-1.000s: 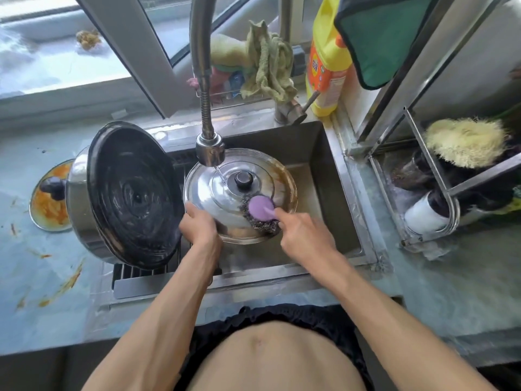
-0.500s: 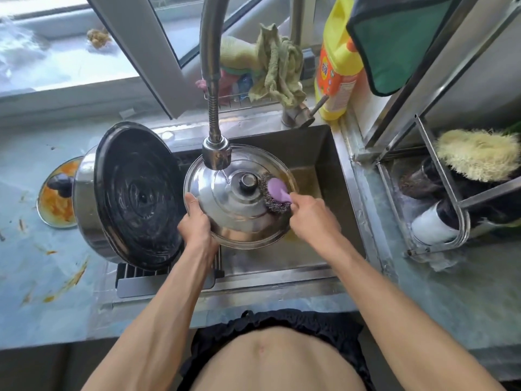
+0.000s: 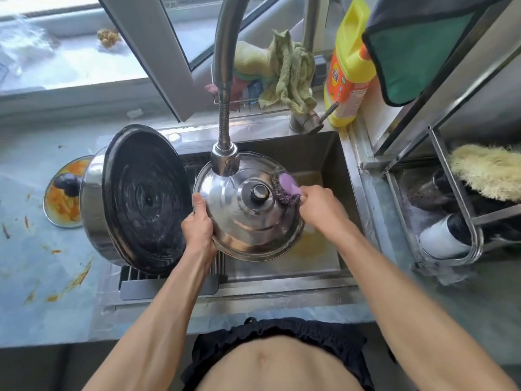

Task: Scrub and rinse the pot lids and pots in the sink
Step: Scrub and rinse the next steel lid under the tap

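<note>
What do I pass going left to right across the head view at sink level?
Dirty glass lid → big pot on its side → left hand → steel lid → scrubber → right hand → drying rack.

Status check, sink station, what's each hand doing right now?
Left hand grips steel lid rim, under faucet. Right hand holds purple-handled scourer against lid top. Big pot tipped beside, unobstructing.

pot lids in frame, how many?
2. A steel lid is over the sink, gripped by the left hand and scrubbed by the right hand. A sauce-stained glass lid lies on the counter, partly hidden behind the tilted pot.
</note>
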Tool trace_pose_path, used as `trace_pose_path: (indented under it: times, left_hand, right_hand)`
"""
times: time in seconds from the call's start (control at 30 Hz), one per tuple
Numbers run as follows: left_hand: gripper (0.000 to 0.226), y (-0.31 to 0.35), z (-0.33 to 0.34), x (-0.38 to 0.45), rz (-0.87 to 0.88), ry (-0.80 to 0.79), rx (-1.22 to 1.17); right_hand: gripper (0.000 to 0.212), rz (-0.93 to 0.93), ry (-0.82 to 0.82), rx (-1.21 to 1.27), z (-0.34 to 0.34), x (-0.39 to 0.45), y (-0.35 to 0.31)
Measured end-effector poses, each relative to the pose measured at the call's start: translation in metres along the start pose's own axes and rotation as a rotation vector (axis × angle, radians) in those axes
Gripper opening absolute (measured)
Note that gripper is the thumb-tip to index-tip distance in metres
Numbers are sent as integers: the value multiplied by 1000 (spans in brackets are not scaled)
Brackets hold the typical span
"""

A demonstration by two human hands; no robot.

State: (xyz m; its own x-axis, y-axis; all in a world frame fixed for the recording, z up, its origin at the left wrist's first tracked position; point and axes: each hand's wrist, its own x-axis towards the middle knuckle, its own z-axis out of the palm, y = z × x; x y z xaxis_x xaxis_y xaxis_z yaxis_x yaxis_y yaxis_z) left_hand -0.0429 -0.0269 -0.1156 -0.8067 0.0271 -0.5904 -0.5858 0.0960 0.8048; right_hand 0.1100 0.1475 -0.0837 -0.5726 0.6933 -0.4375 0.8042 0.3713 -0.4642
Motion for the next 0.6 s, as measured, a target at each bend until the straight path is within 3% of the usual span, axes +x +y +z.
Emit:
trace_pose_path:
  times: [0.07,0.2,0.33,0.47,0.6]
  left_hand:
    - [43,4,-2,3,-20,-14,-25]
    - [43,3,-2,6,-23,-21,-31]
    - [40,3,-1,7,-47,23,-51]
    - [42,-2,7,3,-60,31,-48]
    - [42,-5,15,-8,-142,110,-46]
  right_hand:
    - [31,-49,-41,4,1,-4,-1]
    - [25,63,0,1,0,2,18]
    - [22,-16,-30,-30,11,-25,16]
    - [28,71,16,-60,16,-28,26]
    - [39,-67,25,-65,35,-54,12]
